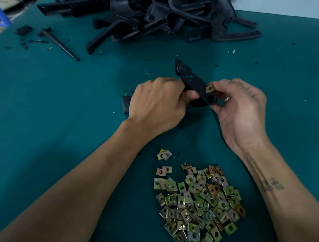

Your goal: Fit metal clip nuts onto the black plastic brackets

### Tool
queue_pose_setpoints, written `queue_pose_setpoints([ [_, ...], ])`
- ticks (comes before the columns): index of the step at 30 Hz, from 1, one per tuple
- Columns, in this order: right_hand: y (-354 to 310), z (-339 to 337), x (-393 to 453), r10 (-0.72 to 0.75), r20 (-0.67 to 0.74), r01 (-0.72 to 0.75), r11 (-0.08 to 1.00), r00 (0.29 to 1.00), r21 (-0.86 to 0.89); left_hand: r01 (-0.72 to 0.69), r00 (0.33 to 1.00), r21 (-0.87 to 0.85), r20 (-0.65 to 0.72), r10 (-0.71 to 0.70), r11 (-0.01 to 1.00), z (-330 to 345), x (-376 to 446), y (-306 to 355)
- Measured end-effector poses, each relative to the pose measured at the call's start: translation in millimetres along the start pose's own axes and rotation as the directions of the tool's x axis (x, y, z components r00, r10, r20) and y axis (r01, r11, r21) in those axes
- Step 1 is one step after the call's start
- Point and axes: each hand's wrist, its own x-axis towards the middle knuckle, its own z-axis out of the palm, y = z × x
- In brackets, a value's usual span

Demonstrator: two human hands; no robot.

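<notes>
Clearly the black plastic bracket is light and stiff, so the left hand grips its middle above the worktop, while the right hand pinches a small springy clip nut by its edges at the bracket's end.

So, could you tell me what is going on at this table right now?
A person is fitting clip nuts onto brackets. The left hand grips a black plastic bracket above the green table, while the right hand pinches a metal clip nut at the bracket's edge. A pile of loose clip nuts lies nearer the person, and a heap of brackets sits behind.
</notes>
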Motion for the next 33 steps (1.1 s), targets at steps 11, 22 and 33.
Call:
queue_pose_setpoints([
  [11,-1,5,-5,-0.007,0.034,0.008,1.000,0.999,-0.025,-0.014,1.000,-0.011,-0.003,0.014,1.000,-1,-1,1],
  [22,-17,-15,-7,-0.171,0.092,0.193,0.800,0.981,-0.569,0.213,0.976,0.007,-0.038,-0.213,0.977,-2,1,-3],
  [33,-40,-4,-35,0.553,0.546,0.245,0.525,0.629,-0.815,0.170,0.983,-0.028,-0.069,-0.172,0.985,-6,-1,1],
])
